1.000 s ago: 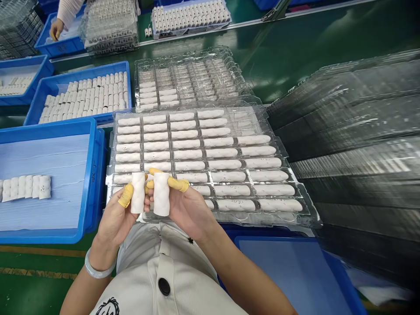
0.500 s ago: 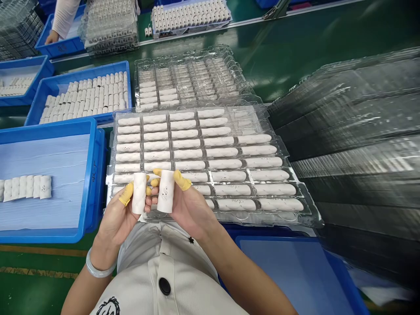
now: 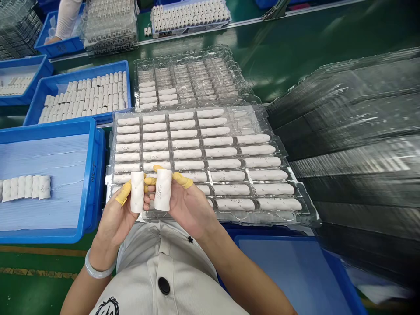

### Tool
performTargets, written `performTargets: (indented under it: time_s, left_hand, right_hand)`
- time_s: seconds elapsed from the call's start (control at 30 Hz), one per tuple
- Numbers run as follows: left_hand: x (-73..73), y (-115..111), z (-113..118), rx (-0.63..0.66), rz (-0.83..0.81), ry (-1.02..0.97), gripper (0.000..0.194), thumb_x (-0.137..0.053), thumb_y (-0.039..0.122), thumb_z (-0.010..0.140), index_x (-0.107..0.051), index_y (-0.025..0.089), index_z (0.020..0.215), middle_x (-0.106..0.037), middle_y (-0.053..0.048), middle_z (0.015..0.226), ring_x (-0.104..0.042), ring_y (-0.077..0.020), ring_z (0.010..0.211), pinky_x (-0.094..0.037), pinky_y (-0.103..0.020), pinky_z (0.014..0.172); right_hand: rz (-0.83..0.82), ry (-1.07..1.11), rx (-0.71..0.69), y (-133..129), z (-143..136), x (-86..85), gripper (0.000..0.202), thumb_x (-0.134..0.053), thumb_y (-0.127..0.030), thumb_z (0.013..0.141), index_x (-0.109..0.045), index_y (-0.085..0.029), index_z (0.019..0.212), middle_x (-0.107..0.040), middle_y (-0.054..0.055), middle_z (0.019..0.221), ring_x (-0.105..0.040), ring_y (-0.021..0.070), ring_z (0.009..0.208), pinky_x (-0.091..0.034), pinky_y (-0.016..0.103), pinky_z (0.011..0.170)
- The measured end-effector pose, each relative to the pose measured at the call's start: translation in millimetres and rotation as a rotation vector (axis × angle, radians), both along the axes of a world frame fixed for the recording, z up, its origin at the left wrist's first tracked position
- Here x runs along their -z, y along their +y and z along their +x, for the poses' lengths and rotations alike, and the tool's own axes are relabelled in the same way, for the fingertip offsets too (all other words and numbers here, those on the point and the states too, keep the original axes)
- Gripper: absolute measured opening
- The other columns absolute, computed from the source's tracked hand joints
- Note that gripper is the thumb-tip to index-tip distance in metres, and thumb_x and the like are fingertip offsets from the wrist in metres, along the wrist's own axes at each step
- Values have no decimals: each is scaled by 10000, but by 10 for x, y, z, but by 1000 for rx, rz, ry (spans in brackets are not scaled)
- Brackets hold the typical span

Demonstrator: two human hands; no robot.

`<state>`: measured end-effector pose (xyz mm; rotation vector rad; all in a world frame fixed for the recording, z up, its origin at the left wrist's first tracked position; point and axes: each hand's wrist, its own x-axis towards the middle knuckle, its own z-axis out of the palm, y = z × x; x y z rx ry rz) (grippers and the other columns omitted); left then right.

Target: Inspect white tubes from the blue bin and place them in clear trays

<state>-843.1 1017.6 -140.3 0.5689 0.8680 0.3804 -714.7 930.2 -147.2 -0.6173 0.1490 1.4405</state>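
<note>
My left hand (image 3: 114,214) grips a short white tube (image 3: 137,192) upright between thumb and fingers. My right hand (image 3: 188,205) is closed around another white tube (image 3: 163,190), which carries dark script and a lightly bumpy surface. Yellow finger cots cover the thumbs and some fingertips. The two tubes stand side by side, a small gap apart, and the fingers of both hands meet between them. Behind and under my hands lies a transparent plastic tray (image 3: 308,205) with rows of white tubes lying on their sides; my hands hide part of its near left corner.
To the left, a blue bin (image 3: 85,175) holds a short row of white tubes. Another blue bin (image 3: 36,98) with many tubes sits behind it. Beyond are more transparent trays (image 3: 193,78). Dark stacked trays (image 3: 361,144) rise at right. A co-worker's sleeve (image 3: 67,17) shows at top left.
Both tubes have shifted very slightly left in my hands, and the right one has turned a little, moving its script leftward. The co-worker's hand has sunk lower into the far bin.
</note>
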Motion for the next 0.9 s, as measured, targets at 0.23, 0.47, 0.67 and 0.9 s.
performTargets:
  time_s: [0.23,0.47,0.67,0.9]
  left_hand:
    - [3,-9,14,-24,3,-1,283,-553,264,948,-677,53,1091,-681,-119,882,-646,-139,714,-548,-205,594]
    - [6,-13,-3,-9,-18,43,255,-507,215,955,-685,36,983,-670,-133,864,-626,-131,665,-530,-206,571]
    - [-6,-6,8,43,-79,-16,365,-410,312,1008,-670,56,1016,-665,-144,873,-612,-135,657,-518,-224,565]
    - [13,0,8,47,-125,-36,369,-426,307,1005,-691,50,990,-652,-120,843,-608,-125,645,-515,-214,554]
  right_hand:
    - [-13,15,21,1,-17,-2,310,-417,-274,932,-626,-135,1115,-690,106,867,-625,194,762,-520,349,721]
    - [41,-41,12,-19,-25,17,347,-746,-295,747,-671,-110,1032,-676,65,814,-608,163,733,-528,308,691]
    - [-40,-140,-11,-25,-39,11,369,-868,-354,629,-645,-131,822,-643,33,695,-569,123,607,-500,284,632]
    - [-37,-178,-19,1,-68,14,441,-862,-410,640,-627,-137,895,-631,29,715,-596,154,630,-525,336,627]
